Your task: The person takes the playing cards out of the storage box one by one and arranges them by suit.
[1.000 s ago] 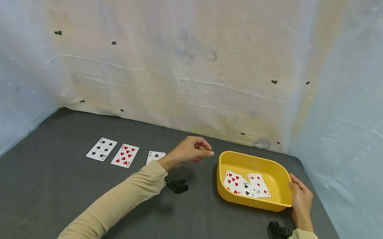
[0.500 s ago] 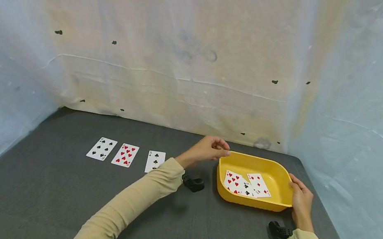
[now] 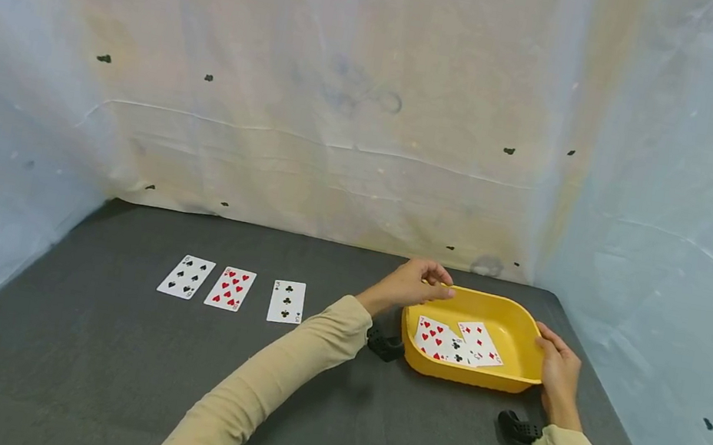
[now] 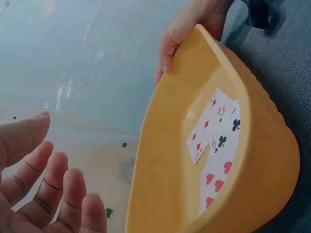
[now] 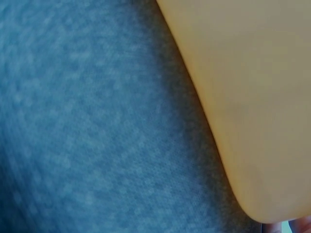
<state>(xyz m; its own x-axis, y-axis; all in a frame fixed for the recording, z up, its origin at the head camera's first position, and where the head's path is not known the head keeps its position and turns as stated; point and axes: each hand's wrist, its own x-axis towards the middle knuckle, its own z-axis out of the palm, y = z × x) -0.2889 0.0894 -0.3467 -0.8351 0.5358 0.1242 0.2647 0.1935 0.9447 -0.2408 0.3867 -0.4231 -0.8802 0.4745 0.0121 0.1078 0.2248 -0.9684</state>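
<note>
My left hand (image 3: 411, 287) hovers over the left end of a yellow plastic tray (image 3: 472, 378). In the left wrist view its fingers (image 4: 74, 194) are loosely bent and apart from the thumb, with nothing between them. At the tray's right end my right hand (image 3: 558, 375) grips the rim, thumb on the inside. Overlapping playing cards lie face up in the tray: a hearts card (image 3: 431, 338), a clubs card (image 4: 223, 141) partly covered, and a diamonds card (image 3: 480, 341). The right wrist view is mostly filled by the tray's wall (image 5: 262, 107).
Left of the tray, three playing cards lie face up in a row on the dark grey cloth (image 3: 95, 368): a spades card (image 3: 186, 276), a hearts card (image 3: 230, 289) and a clubs card (image 3: 286, 302). Pale sheeting (image 3: 348, 97) walls in the back and sides.
My left hand has moved right from beside the tray to above its left end, uncovering the clubs card on the cloth. My right hand and the tray have stayed put.
</note>
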